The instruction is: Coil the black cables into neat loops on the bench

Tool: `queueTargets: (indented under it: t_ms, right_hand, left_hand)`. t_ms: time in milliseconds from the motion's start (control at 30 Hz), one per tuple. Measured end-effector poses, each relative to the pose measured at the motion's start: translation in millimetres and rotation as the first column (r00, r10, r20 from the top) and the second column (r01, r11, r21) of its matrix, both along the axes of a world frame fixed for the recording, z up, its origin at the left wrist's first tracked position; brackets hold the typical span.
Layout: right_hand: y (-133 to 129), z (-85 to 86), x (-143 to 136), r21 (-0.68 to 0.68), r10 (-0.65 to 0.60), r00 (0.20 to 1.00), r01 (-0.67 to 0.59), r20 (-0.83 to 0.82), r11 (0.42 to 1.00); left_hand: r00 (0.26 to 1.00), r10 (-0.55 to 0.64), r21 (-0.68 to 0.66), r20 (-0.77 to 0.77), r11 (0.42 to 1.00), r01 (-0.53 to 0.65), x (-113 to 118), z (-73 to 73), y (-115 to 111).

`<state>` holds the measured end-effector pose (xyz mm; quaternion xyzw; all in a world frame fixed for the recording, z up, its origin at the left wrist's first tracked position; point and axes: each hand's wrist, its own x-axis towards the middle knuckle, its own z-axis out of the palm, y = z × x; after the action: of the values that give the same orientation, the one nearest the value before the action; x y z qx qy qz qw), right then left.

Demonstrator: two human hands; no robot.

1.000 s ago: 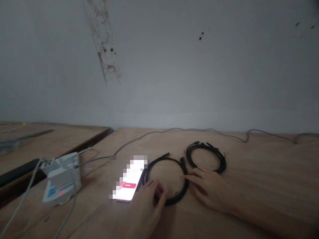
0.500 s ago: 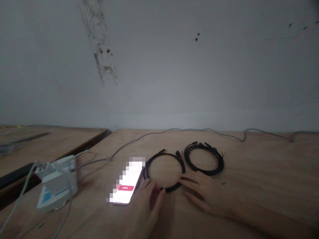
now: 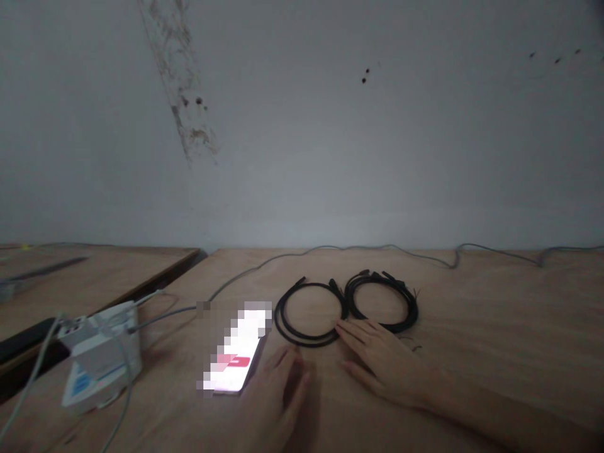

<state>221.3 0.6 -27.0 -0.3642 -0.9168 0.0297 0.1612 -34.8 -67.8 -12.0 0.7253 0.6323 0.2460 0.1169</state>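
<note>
A coiled black cable (image 3: 282,328) with connector ends lies flat on the wooden table, its loops slightly spread. A second black cable coil (image 3: 411,318) lies just right of it, the two touching or nearly so. My right hand (image 3: 382,365) rests palm down with fingers stretched, its fingertips at the first coil's lower right edge. Below that coil is my left hand (image 3: 278,390), thumb apart from its bent fingers, with nothing visible between them. It is a little apart from the coil and close beside a lit phone (image 3: 236,377), whose screen is partly pixelated.
A white power strip (image 3: 104,358) with plugs and pale cords stands at the left. One thin grey cable (image 3: 283,255) runs along the back of the table (image 3: 495,327), near the wall. A dark gap separates this table from another table (image 3: 94,277) at left.
The left coil has shifted away from me and closer to the right coil. My left hand no longer touches it. The view has turned slightly.
</note>
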Motion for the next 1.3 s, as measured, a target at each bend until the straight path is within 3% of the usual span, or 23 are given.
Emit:
queueTargets:
  t_ms: [300,433,533,800,1067,1300]
  right_hand:
    - [8,3.0,32,0.154,-0.087,0.992,0.100,-0.088,0.983]
    - [16,-10.0,55,0.194,-0.164,0.978,0.187,-0.132,0.963]
    - [17,-21.6,66,0.215,-0.186,0.969,0.219,-0.164,0.952]
    - [24,-31.7,66,0.234,-0.236,0.961,0.266,-0.147,0.935]
    - [31,-21.3,57,0.305,-0.260,0.959,0.284,-0.116,0.909]
    - [26,-15.3,62,0.207,-0.295,0.933,0.336,-0.206,0.919]
  left_hand:
    - [0.995,-0.087,-0.035,-0.056,0.996,0.085,0,-0.4,-4]
    - [0.994,-0.086,0.005,-0.073,0.996,0.087,1,3.3,-5]
    - [0.987,-0.128,-0.039,-0.096,0.991,0.125,-1,5.6,-4]
    - [0.974,-0.159,-0.129,-0.163,0.982,0.139,0,6.4,4]
    - [0.977,-0.172,-0.183,-0.128,0.972,0.147,10,30.4,9]
    - [0.978,-0.178,-0.203,-0.108,0.967,0.153,13,51.8,15]
